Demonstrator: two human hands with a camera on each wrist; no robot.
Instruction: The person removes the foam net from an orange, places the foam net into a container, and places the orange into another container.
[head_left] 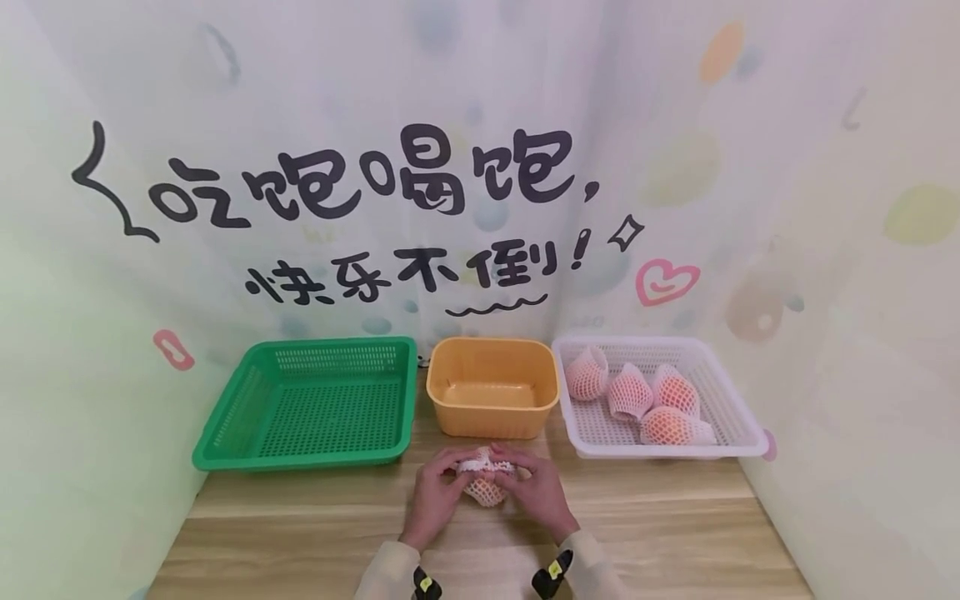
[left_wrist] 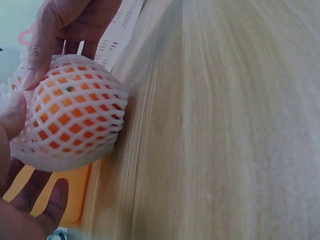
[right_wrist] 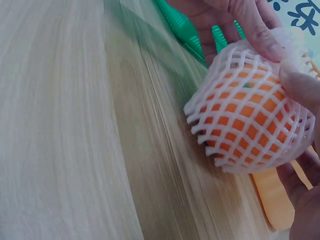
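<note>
An orange fruit (left_wrist: 64, 119) with a small green stem spot sits inside a white foam net sleeve (right_wrist: 245, 107), just above or on the table in front of the orange tub. My left hand (head_left: 437, 493) holds it from the left side and my right hand (head_left: 542, 490) from the right. In both wrist views the thumbs press on the bunched upper part of the foam net, with the fingers curled round its far side. Mesh covers the fruit's side that faces me. The far side is hidden.
Behind the hands stands the orange tub (head_left: 491, 423). A green slotted basket (head_left: 300, 458) is at the left. At the right, a white basket (head_left: 667, 451) holds several net-wrapped fruits (head_left: 675, 427). A printed curtain (head_left: 420, 83) hangs behind the wooden table (head_left: 660, 525).
</note>
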